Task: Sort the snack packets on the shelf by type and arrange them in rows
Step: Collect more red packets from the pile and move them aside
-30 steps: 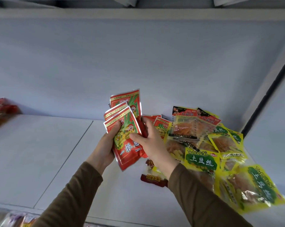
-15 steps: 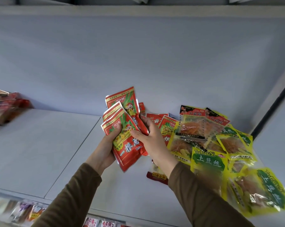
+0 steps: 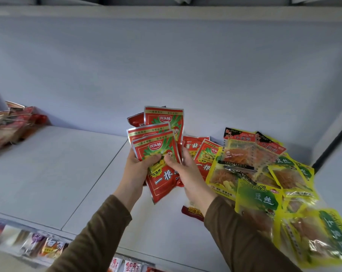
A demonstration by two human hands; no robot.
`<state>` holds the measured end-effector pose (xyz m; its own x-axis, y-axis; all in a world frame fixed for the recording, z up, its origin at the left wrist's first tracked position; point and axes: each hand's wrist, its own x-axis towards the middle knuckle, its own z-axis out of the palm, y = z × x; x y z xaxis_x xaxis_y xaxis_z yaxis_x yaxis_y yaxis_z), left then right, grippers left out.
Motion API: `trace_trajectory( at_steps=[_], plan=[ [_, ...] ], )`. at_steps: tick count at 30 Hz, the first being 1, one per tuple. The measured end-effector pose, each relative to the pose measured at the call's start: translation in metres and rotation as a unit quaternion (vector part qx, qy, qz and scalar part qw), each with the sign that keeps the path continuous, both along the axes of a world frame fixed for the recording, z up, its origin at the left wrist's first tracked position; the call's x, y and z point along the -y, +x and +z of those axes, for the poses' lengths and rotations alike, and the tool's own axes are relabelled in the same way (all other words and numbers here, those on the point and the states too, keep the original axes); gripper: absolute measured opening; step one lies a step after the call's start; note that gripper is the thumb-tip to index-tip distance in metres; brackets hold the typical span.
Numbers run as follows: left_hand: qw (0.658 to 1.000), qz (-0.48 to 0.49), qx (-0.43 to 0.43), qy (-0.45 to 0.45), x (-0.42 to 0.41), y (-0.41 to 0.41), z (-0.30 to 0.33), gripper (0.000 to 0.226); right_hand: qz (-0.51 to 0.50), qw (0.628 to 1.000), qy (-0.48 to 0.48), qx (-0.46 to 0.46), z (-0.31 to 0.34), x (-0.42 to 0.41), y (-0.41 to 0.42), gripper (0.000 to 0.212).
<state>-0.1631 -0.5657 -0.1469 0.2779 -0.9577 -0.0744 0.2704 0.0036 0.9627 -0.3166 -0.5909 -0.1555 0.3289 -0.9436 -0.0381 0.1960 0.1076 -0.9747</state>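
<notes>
A fan of several red snack packets (image 3: 162, 163) is held up over the white shelf (image 3: 54, 173). My left hand (image 3: 135, 173) grips the fan from the left, thumb on the front packet. My right hand (image 3: 187, 173) holds the same fan from the right, thumb pressed on its front. Just behind my right hand, two more red packets (image 3: 205, 154) lie on the shelf. A mixed heap sits to the right: yellow-green packets (image 3: 258, 199) and clear packets with black-red tops (image 3: 243, 152).
A stack of reddish packets (image 3: 13, 124) lies at the shelf's far left. The shelf's back wall rises behind everything and a side wall closes the right end. Small packets (image 3: 48, 248) show on a lower shelf below the front edge.
Both hands have stayed on the red fan, which has turned a little more upright. The view has shifted, showing more of the left stack and the lower shelf.
</notes>
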Motion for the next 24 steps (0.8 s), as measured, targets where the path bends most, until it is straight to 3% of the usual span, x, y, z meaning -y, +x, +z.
trace_trajectory(
  at_steps=[5,10,13,17,21,24],
  plan=[
    [0.999,-0.017,-0.020,-0.024,-0.007,-0.005,0.007,0.056,-0.017,0.999,-0.012,0.030,-0.003,0.001,-0.004,0.051],
    [0.995,-0.030,-0.081,-0.054,-0.016,-0.007,0.005,0.047,-0.038,0.996,0.031,0.078,-0.006,0.004,-0.012,0.027],
    [0.994,-0.017,-0.098,-0.040,-0.019,-0.010,0.005,0.056,-0.057,0.991,0.057,0.106,-0.010,0.004,-0.011,0.032],
    [0.995,0.014,-0.082,-0.046,-0.019,-0.009,0.002,0.041,-0.079,0.984,0.080,0.136,-0.015,0.004,-0.008,0.040],
    [0.997,0.037,-0.049,-0.038,-0.019,-0.007,0.000,0.037,-0.077,0.989,0.056,0.117,-0.016,0.005,-0.008,0.039],
    [0.999,0.034,-0.041,-0.012,-0.020,-0.006,-0.003,0.048,-0.040,0.996,0.036,0.064,-0.013,0.005,-0.008,0.034]
  ],
)
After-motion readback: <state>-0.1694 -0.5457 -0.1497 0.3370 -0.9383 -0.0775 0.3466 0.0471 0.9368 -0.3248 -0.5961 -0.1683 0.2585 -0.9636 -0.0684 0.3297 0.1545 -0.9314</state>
